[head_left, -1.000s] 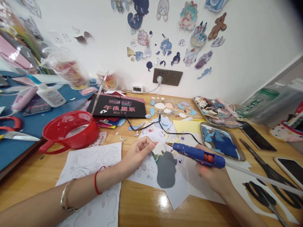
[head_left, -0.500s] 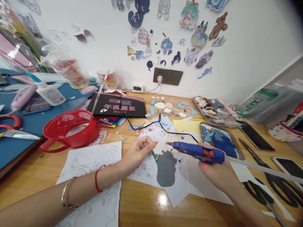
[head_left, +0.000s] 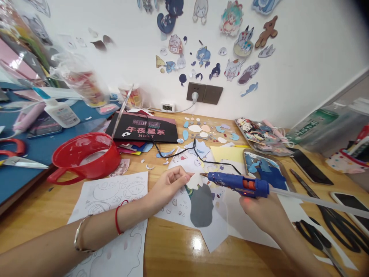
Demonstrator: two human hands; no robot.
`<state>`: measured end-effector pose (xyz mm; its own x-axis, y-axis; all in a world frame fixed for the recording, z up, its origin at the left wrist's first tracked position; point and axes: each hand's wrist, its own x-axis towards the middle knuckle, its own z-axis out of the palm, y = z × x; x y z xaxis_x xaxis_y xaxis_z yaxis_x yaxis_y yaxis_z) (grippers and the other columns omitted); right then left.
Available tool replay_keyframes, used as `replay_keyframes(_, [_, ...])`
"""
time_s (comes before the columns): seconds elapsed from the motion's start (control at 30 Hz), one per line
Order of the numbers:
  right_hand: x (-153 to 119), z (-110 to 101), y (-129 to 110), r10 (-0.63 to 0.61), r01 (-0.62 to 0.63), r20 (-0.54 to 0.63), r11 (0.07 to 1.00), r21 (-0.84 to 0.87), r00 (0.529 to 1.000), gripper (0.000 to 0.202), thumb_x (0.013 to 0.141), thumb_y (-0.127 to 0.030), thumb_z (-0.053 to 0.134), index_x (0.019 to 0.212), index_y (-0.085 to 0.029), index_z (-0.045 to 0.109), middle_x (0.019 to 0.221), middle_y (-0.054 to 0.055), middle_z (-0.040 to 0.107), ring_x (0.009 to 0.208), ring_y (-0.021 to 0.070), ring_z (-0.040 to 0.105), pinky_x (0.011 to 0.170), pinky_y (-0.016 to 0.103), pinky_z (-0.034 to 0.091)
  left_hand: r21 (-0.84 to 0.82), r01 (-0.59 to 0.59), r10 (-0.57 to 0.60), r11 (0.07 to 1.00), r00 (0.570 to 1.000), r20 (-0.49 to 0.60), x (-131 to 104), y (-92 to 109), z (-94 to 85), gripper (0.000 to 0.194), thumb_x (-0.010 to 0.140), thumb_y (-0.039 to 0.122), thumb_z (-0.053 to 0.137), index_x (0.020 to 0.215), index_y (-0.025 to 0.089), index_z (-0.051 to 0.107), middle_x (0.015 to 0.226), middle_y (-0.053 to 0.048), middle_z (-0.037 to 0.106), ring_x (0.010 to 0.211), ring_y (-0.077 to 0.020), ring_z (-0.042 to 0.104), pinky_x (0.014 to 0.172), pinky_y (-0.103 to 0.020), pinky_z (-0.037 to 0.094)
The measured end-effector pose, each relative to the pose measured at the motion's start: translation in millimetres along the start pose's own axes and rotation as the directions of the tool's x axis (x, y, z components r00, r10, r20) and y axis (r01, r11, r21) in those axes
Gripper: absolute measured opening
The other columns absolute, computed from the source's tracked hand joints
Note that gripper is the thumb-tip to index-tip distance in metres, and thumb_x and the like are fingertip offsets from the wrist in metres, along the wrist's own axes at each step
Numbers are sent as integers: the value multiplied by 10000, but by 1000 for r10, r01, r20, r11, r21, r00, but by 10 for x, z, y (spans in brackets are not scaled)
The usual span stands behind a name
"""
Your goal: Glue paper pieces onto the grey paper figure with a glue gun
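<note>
My right hand (head_left: 258,209) grips a blue hot glue gun (head_left: 230,182), its nozzle pointing left and a small red light showing on its side. A long translucent glue stick (head_left: 311,199) runs out of its back. Just left of the nozzle, a small gap away, the fingers of my left hand (head_left: 173,184) are pinched together; whatever lies between them is too small to make out. Under and in front of the fingertips lie a white paper piece (head_left: 195,180) and a grey paper cutout (head_left: 201,207), on top of a printed sheet (head_left: 168,215).
A red mug (head_left: 86,157) with a tool leaning in it stands at left, above a sheet of line drawings (head_left: 115,231). Scissors (head_left: 314,238), a phone (head_left: 311,165) and a tray of blue paper (head_left: 266,171) lie at right. A black cord (head_left: 213,161) crosses behind my hands.
The glue gun in my right hand has shifted slightly left, so its nozzle is closer to my left fingertips. My left hand has barely moved.
</note>
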<state>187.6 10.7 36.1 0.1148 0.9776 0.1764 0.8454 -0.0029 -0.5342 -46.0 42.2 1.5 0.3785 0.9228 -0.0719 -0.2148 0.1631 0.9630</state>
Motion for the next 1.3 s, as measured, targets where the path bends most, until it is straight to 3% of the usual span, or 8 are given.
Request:
replay_keyframes(0.27, [29, -2, 87, -84, 85, 76, 996, -12, 994, 159, 511, -119, 420, 594, -237, 486, 527, -26, 554, 491, 172, 535, 424, 242, 385, -14, 29, -29, 999, 1000, 8, 4, -33, -21, 310, 767, 431, 670, 691, 165, 531, 777, -23, 663, 684, -135, 608, 555, -199, 388])
replay_keyframes(0.5, [29, -147, 197, -52, 57, -58, 995, 85, 997, 181, 605, -118, 436, 694, -255, 515, 550, -36, 533, 504, 172, 530, 473, 274, 415, 48, 31, -29, 998, 999, -44, 0, -3, -8, 295, 758, 427, 671, 668, 167, 562, 895, -67, 704, 789, -177, 633, 647, -246, 456])
replay_keyframes(0.67, [67, -240, 294, -95, 104, -143, 993, 56, 985, 21, 738, -267, 517, 731, -247, 518, 633, -7, 582, 633, 204, 580, 630, 324, 451, 306, -139, 158, 942, 987, -36, -38, 28, 23, 232, 813, 374, 603, 706, 169, 592, 853, -71, 663, 828, -189, 604, 717, -274, 461])
replay_keyframes(0.77, [20, -213, 361, -115, 120, -172, 993, 21, 978, 125, 792, -363, 539, 804, -238, 543, 646, -2, 579, 611, 192, 577, 637, 312, 458, 471, -264, 284, 842, 958, 28, -75, 46, 48, 203, 854, 298, 548, 698, 173, 578, 811, -65, 637, 788, -179, 590, 698, -271, 441])
replay_keyframes(0.83, [-35, -164, 442, -195, 196, -200, 980, -17, 960, 131, 794, -322, 545, 898, -241, 539, 747, 12, 605, 661, 195, 598, 649, 301, 472, 557, -320, 345, 767, 936, 62, -94, 54, 59, 196, 866, 255, 529, 691, 177, 569, 800, -61, 635, 768, -173, 585, 699, -273, 430])
replay_keyframes(1.03, [-178, -25, 681, -440, 450, 97, 865, -220, 893, 379, 773, -126, 425, 1147, -186, 426, 1095, 141, 513, 903, 251, 605, 682, 336, 516, 642, -456, 489, 616, 860, 142, -104, 46, 67, 152, 858, 177, 527, 711, 182, 568, 775, -62, 643, 749, -176, 586, 696, -280, 425])
replay_keyframes(1.13, [-171, -31, 665, -459, 514, 245, 819, -255, 854, 412, 743, -99, 427, 1152, -152, 432, 1097, 157, 484, 861, 245, 607, 667, 341, 526, 641, -496, 513, 586, 839, 181, -99, 41, 73, 153, 854, 148, 532, 710, 180, 574, 756, -61, 650, 740, -169, 591, 695, -272, 428])
replay_keyframes(1.3, [-110, -122, 676, -440, 550, 394, 802, -232, 807, 529, 703, -2, 374, 1206, -149, 453, 1124, 143, 480, 961, 239, 567, 817, 390, 498, 658, -489, 510, 572, 841, 181, -92, 32, 71, 137, 850, 143, 545, 725, 175, 594, 755, -70, 650, 736, -173, 591, 689, -273, 435])
